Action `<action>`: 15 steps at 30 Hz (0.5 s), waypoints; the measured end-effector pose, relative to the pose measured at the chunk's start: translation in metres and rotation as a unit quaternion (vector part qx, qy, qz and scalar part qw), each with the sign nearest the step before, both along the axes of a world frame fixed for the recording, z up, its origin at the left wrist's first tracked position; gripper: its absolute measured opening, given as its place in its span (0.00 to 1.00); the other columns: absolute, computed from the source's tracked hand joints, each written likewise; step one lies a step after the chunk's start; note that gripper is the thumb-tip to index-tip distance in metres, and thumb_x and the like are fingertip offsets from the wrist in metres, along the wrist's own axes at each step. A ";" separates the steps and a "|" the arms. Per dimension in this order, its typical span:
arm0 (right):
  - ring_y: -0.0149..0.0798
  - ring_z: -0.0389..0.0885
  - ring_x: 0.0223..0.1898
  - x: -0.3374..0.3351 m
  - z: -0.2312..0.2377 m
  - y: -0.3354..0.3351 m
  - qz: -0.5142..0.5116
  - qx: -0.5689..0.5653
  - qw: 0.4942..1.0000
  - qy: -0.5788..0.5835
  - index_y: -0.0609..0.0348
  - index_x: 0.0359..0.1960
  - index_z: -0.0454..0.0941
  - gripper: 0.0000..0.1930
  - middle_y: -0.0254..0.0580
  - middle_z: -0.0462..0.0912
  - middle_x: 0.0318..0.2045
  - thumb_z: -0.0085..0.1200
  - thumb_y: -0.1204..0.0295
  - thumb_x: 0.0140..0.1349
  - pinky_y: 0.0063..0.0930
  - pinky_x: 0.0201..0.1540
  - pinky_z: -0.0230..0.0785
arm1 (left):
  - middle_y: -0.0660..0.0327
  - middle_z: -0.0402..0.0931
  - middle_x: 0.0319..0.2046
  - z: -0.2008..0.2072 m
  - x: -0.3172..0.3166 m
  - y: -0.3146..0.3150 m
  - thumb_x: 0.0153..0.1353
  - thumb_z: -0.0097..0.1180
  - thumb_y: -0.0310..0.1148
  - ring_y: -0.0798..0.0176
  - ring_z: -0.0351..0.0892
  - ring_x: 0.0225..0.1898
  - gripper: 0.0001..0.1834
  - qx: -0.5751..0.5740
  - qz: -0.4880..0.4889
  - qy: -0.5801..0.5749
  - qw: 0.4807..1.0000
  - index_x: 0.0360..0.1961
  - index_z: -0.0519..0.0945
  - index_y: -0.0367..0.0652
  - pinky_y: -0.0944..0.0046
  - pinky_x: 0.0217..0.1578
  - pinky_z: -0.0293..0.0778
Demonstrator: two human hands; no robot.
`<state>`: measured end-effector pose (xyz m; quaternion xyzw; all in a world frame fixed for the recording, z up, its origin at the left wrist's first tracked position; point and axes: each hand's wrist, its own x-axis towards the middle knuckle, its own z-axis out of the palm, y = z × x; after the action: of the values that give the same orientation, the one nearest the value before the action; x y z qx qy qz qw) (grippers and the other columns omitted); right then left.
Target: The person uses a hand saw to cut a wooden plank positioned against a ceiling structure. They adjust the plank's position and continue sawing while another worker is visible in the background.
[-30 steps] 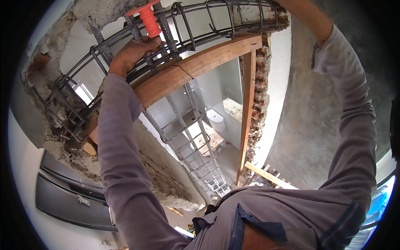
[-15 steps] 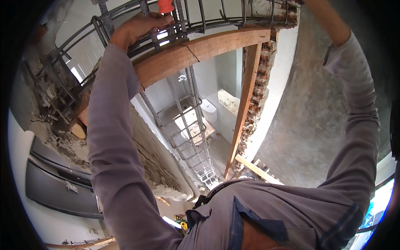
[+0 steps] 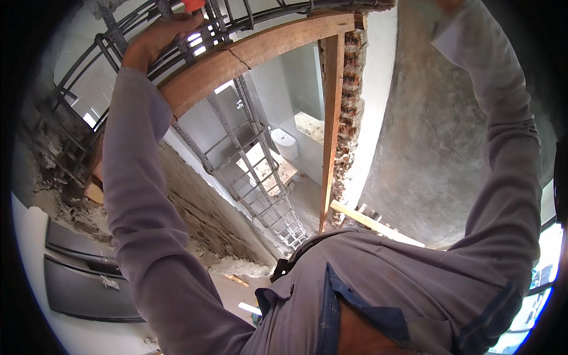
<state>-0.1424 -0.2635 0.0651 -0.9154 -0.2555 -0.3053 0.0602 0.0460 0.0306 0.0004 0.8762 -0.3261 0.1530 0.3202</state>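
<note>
Your left hand point(image 3: 160, 38) is at eleven o'clock, its fingers curled among the bars of a long cage of dark ribbed steel point(image 3: 115, 34), just below a bright orange-red plastic piece point(image 3: 193, 5) cut off by the upper edge. Whether your grip closes on that piece or on a bar, I cannot tell. At one o'clock only your blurred right wrist point(image 3: 454, 7) shows; your right hand is out of view, so its grip cannot be told.

The cage already spans above a reddish-brown wooden beam point(image 3: 278, 42) with a dark crack across it, and an upright wooden post point(image 3: 332, 118) meets the beam's right end. The steel stands bare where it shows, with no concrete around it; how much work remains cannot be judged from here.

Beyond the post, toward two o'clock, runs a ragged edge of broken brick point(image 3: 352, 89), then a mottled grey wall point(image 3: 432, 142) at three. Near the centre, a ladder-like steel frame point(image 3: 251, 109) drops past a white rounded fixture point(image 3: 284, 142) in the room beyond. Dark glossy panels point(image 3: 83, 287) sit at eight o'clock.
</note>
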 end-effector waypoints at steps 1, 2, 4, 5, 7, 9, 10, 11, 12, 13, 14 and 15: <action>0.25 0.61 0.14 0.000 0.012 0.003 -0.013 0.014 0.998 0.067 0.48 0.67 0.60 0.24 0.32 0.69 0.17 0.38 0.58 0.73 0.23 0.14 0.60 | 0.71 0.71 0.26 0.000 -0.001 0.004 0.55 0.61 0.57 0.70 0.70 0.39 0.24 0.000 0.002 0.006 1.000 0.38 0.80 0.45 0.64 0.56 0.56; 0.25 0.61 0.13 0.000 0.010 0.000 0.044 0.044 0.997 0.035 0.48 0.68 0.60 0.24 0.32 0.69 0.17 0.38 0.58 0.72 0.22 0.14 0.59 | 0.71 0.70 0.25 -0.002 -0.001 0.006 0.55 0.62 0.57 0.70 0.69 0.38 0.24 -0.002 0.001 0.011 1.000 0.37 0.80 0.46 0.64 0.55 0.56; 0.24 0.60 0.12 0.000 -0.003 -0.006 0.155 0.098 0.983 -0.032 0.49 0.68 0.59 0.24 0.31 0.68 0.16 0.39 0.60 0.72 0.20 0.12 0.57 | 0.71 0.70 0.23 0.005 0.002 0.005 0.55 0.63 0.56 0.71 0.68 0.34 0.23 0.012 0.014 0.027 0.999 0.36 0.81 0.45 0.65 0.53 0.58; 0.24 0.60 0.12 0.009 -0.009 0.000 0.184 0.144 0.969 -0.084 0.49 0.68 0.59 0.24 0.31 0.67 0.15 0.39 0.60 0.72 0.20 0.12 0.57 | 0.71 0.70 0.23 0.003 -0.002 0.013 0.55 0.63 0.56 0.72 0.68 0.33 0.24 0.011 0.023 0.025 0.999 0.36 0.81 0.45 0.66 0.52 0.58; 0.25 0.61 0.12 0.021 -0.019 0.009 0.230 0.236 0.926 -0.183 0.49 0.68 0.58 0.24 0.31 0.67 0.15 0.39 0.61 0.72 0.20 0.13 0.58 | 0.72 0.70 0.23 -0.004 -0.010 0.020 0.55 0.63 0.55 0.73 0.68 0.32 0.24 0.007 0.031 0.022 0.999 0.37 0.82 0.44 0.66 0.51 0.59; 0.25 0.61 0.12 0.028 -0.018 0.016 0.182 0.186 0.959 -0.113 0.48 0.68 0.59 0.24 0.30 0.67 0.14 0.40 0.60 0.72 0.20 0.12 0.57 | 0.71 0.71 0.24 -0.009 -0.021 0.030 0.54 0.64 0.55 0.73 0.68 0.33 0.26 -0.018 0.047 0.012 0.999 0.41 0.82 0.43 0.68 0.49 0.60; 0.25 0.60 0.12 0.017 -0.017 0.009 0.160 0.095 0.980 -0.073 0.48 0.68 0.59 0.24 0.29 0.66 0.14 0.40 0.60 0.72 0.20 0.12 0.56 | 0.71 0.71 0.24 -0.002 -0.015 0.020 0.54 0.64 0.55 0.73 0.68 0.33 0.26 -0.004 0.034 0.014 0.999 0.42 0.82 0.43 0.68 0.48 0.60; 0.25 0.60 0.12 0.007 -0.017 0.006 0.137 0.006 0.990 -0.027 0.48 0.68 0.59 0.24 0.29 0.66 0.14 0.40 0.60 0.72 0.20 0.12 0.55 | 0.71 0.72 0.24 0.001 -0.011 0.012 0.54 0.64 0.55 0.73 0.67 0.33 0.26 0.011 0.023 0.016 1.000 0.43 0.82 0.43 0.68 0.48 0.59; 0.24 0.57 0.12 -0.009 -0.005 0.003 0.001 0.028 0.998 0.057 0.49 0.68 0.59 0.24 0.28 0.65 0.14 0.40 0.61 0.72 0.20 0.12 0.52 | 0.71 0.71 0.25 -0.003 -0.006 0.005 0.54 0.63 0.56 0.73 0.65 0.31 0.27 -0.022 -0.002 -0.004 1.000 0.44 0.82 0.43 0.69 0.47 0.59; 0.24 0.57 0.12 -0.013 0.001 -0.005 0.080 0.021 0.994 0.073 0.47 0.68 0.59 0.24 0.28 0.66 0.14 0.38 0.61 0.73 0.19 0.13 0.53 | 0.71 0.71 0.25 -0.003 -0.004 0.006 0.55 0.63 0.56 0.73 0.65 0.31 0.28 -0.012 0.005 0.001 1.000 0.44 0.82 0.43 0.69 0.47 0.58; 0.24 0.58 0.12 -0.008 -0.002 -0.007 0.084 0.038 0.996 0.022 0.48 0.68 0.59 0.23 0.28 0.66 0.14 0.38 0.61 0.73 0.19 0.12 0.53 | 0.71 0.71 0.25 -0.002 -0.002 0.008 0.55 0.62 0.57 0.73 0.65 0.32 0.28 -0.002 0.011 0.005 1.000 0.44 0.82 0.43 0.68 0.47 0.58; 0.24 0.58 0.12 -0.003 -0.006 -0.006 0.087 0.053 0.994 -0.030 0.48 0.68 0.60 0.23 0.29 0.67 0.14 0.37 0.61 0.73 0.19 0.12 0.54 | 0.71 0.71 0.25 -0.001 -0.001 0.009 0.55 0.62 0.57 0.72 0.65 0.32 0.28 0.006 0.016 0.009 1.000 0.44 0.82 0.43 0.68 0.47 0.58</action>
<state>-0.1459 -0.2692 0.0596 -0.8756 -0.3190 -0.3395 0.1276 0.0455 0.0399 -0.0007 0.8847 -0.3101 0.1482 0.3150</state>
